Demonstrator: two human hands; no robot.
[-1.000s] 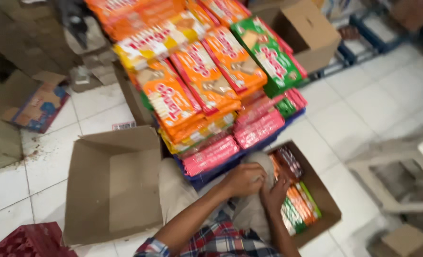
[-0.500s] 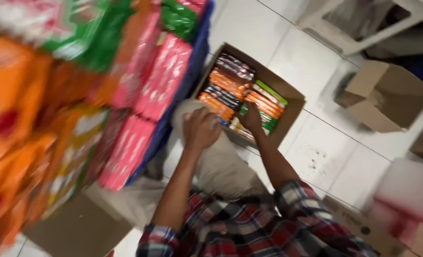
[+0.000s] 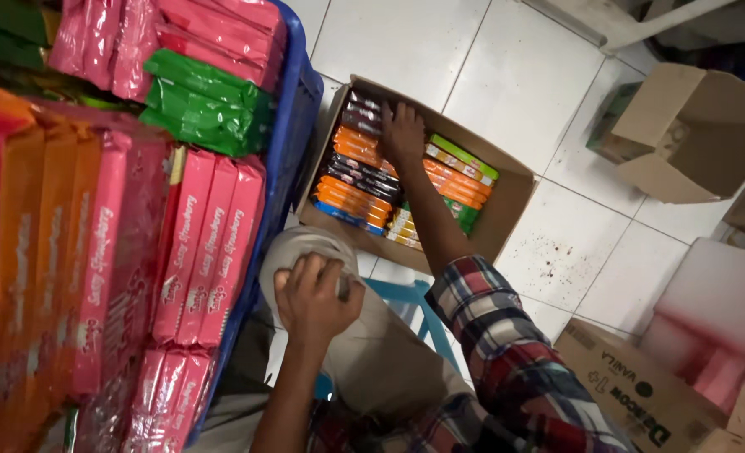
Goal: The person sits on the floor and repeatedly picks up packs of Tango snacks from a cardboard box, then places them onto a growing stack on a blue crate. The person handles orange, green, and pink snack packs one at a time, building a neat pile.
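**Right hand deep in the carton, left hand drawn back to the knee**

Half a second ago both hands were together over the open cardboard box [image 3: 506, 197] on the floor; now they have parted; the right hand [image 3: 402, 134] reaches alone into the far end of the box, palm down and fingers spread over the snack packets [image 3: 364, 180], pressing on the dark and orange rows rather than clearly gripping one; whether a packet is pinched under the fingers cannot be told from here. The left hand [image 3: 312, 295] has come back and rests loosely curled on the person's bent knee [image 3: 305, 247], holding nothing; it looks like a bracing hand now, not a working one.

The view has also swung and steadied, so the box sits near the middle of the frame, just beside the blue crate [image 3: 293, 126] that carries the pink packs [image 3: 209, 252] and green packs [image 3: 209, 101]. The packets lie in tidy flat rows that fill the box from wall to wall: dark, orange, and a few green and yellow ones at the right side; by this look the packing is far along, and the lone hand seems to be settling the rows.

A second open carton [image 3: 691, 134] stands well apart on the white tiles [image 3: 423, 42], to the right.
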